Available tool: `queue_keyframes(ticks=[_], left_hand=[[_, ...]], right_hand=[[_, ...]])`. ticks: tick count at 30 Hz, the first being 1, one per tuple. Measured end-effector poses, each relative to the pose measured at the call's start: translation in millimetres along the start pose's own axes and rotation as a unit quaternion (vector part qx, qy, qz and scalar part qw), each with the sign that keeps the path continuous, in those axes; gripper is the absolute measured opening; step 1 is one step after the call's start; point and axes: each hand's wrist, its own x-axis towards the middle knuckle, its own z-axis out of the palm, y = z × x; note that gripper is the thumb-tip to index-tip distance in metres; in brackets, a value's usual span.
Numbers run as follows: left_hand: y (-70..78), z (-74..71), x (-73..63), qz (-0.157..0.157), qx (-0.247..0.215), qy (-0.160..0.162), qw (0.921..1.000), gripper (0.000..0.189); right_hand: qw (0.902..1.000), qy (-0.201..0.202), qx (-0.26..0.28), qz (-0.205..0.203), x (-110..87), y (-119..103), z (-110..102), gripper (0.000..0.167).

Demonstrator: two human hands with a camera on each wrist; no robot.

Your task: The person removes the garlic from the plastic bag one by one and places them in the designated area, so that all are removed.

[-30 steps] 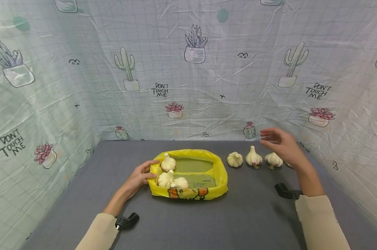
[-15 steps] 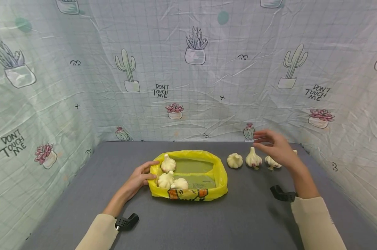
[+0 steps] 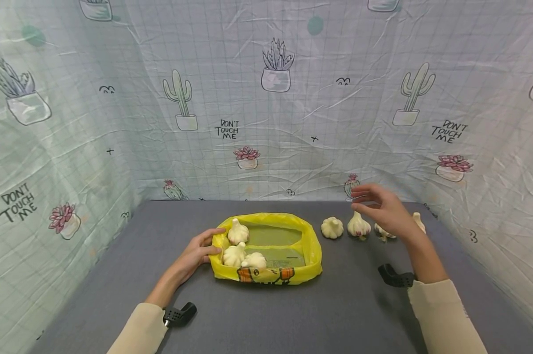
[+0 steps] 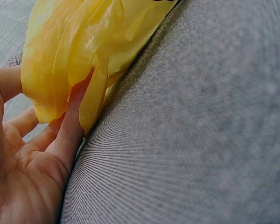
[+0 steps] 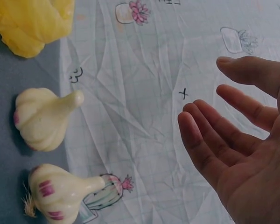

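Note:
In the head view my left hand (image 3: 195, 256) holds the left side of a yellow plastic bag (image 3: 312, 248), whose mouth is spread wide. Up close in the left wrist view, the fingers of that hand (image 4: 32, 172) lie against crumpled yellow plastic (image 4: 70, 56). Three garlic bulbs (image 3: 238, 232) sit at the bag's left end. My right hand (image 3: 387, 212) hovers over the row to the right, fingers spread and holding nothing. Below its fingertips stands a garlic bulb (image 3: 359, 226); another bulb (image 3: 332, 227) is nearer the bag. In the right wrist view, two bulbs, including one with purple patches (image 5: 56, 193), appear beside the hand (image 5: 242, 144).
Two more garlic bulbs stand at the right, one partly behind the hand and one farther right (image 3: 418, 222). A grey cloth (image 3: 266, 319) covers the table. A wrinkled plant-print curtain (image 3: 266, 113) encloses the back and sides.
My right hand has moved left along the row, from over the right-hand bulbs toward the second one from the bag, uncovering the farthest bulb. My left hand and the bag stay put.

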Motion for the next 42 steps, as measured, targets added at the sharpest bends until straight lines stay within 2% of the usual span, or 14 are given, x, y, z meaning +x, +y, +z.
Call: queue_keyframes(ticks=[7, 13, 20, 28, 31, 34, 38, 42], left_hand=[[-0.1, -1.2, -1.0, -0.002, 0.001, 0.001, 1.0000, 0.065], [-0.2, -1.0, 0.6, -0.002, -0.002, -0.003, 1.0000, 0.066], [0.6, 0.6, 2.9, 0.002, -0.004, -0.004, 1.0000, 0.066], [-0.6, -0.1, 1.8, -0.001, -0.006, -0.001, 1.0000, 0.066], [-1.1, -0.6, 1.5, -0.001, -0.005, -0.002, 1.0000, 0.066], [-1.2, -0.6, 1.5, 0.002, -0.004, -0.004, 1.0000, 0.065], [-0.9, -0.8, 1.4, 0.005, -0.006, -0.004, 1.0000, 0.066], [-0.4, -0.5, 0.6, 0.003, -0.004, -0.002, 1.0000, 0.066]], right_hand=[[0.9995, -0.011, 0.021, -0.021, 1.1, -5, 9, 0.045], [0.9992, -0.029, 0.019, -0.021, 3.0, -11, 18, 0.044], [0.9981, -0.043, 0.015, -0.042, 7.9, -17, 35, 0.041], [0.9928, -0.106, 0.002, -0.056, 22.2, -38, 61, 0.043], [0.9865, -0.146, -0.011, -0.073, 29.4, -49, 72, 0.042], [0.9763, -0.196, -0.022, -0.090, 37.4, -60, 84, 0.038], [0.9583, -0.264, -0.037, -0.105, 48.7, -71, 102, 0.035], [0.9378, -0.328, -0.051, -0.102, 59.9, -79, 119, 0.034]])
